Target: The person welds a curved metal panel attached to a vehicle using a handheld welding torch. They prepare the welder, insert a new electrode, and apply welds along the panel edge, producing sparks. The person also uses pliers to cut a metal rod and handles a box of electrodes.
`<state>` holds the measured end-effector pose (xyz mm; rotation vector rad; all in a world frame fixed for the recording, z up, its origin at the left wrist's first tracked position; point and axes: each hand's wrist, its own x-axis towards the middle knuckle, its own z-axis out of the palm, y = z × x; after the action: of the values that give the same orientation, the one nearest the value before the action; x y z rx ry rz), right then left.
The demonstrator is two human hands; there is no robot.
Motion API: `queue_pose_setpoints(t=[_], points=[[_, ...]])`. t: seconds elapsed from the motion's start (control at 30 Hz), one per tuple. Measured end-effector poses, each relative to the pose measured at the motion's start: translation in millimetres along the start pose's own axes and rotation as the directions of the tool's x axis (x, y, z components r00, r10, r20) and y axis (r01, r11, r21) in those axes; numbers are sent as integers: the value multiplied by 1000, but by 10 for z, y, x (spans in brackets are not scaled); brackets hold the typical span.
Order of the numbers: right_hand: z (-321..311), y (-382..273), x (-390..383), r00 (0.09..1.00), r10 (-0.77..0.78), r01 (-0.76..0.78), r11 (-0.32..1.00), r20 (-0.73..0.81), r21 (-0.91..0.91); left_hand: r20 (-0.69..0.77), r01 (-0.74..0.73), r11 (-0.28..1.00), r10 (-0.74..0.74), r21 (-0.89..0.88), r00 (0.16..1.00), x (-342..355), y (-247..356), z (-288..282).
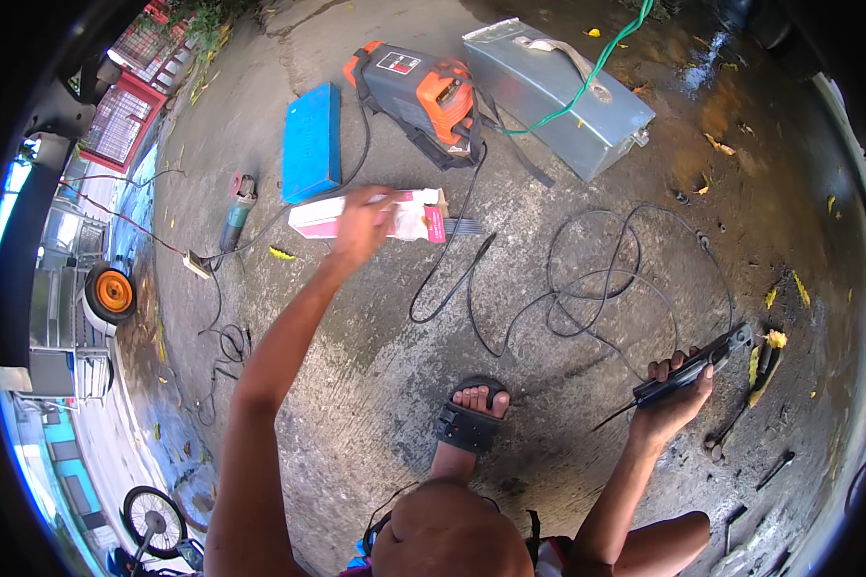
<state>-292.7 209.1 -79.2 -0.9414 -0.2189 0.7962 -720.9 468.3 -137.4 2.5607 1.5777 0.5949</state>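
Observation:
My left hand (pixel 358 231) is over a white and pink carton (pixel 310 219) lying on the concrete. Its fingers are blurred, and I cannot tell whether they grip the carton. Thin grey welding rods (pixel 465 227) stick out of the carton's right end. On the right, my right hand (pixel 678 389) is closed around a black welding electrode holder (pixel 726 348), its jaw end pointing up and right. A thin dark rod or cable end shows at the lower left of that hand.
An orange and grey welding machine (pixel 414 91), a blue case (pixel 310 141) and a metal toolbox (pixel 558 96) stand at the far side. Black cable (pixel 553 293) loops across the floor. An angle grinder (pixel 238 216) lies left; a hammer (pixel 741 413) lies right. My sandalled foot (pixel 471 413) is in front.

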Motion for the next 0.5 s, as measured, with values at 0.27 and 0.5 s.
queue_pose_setpoints(t=[0.27, 0.5], points=[[3, -59, -93, 999, -22, 22, 1000, -30, 2, 475, -299, 923, 155, 243, 866, 513, 872, 654], [-128, -43, -90, 992, -27, 29, 1000, -127, 13, 307, -310, 936, 249, 167, 919, 408, 989, 667]])
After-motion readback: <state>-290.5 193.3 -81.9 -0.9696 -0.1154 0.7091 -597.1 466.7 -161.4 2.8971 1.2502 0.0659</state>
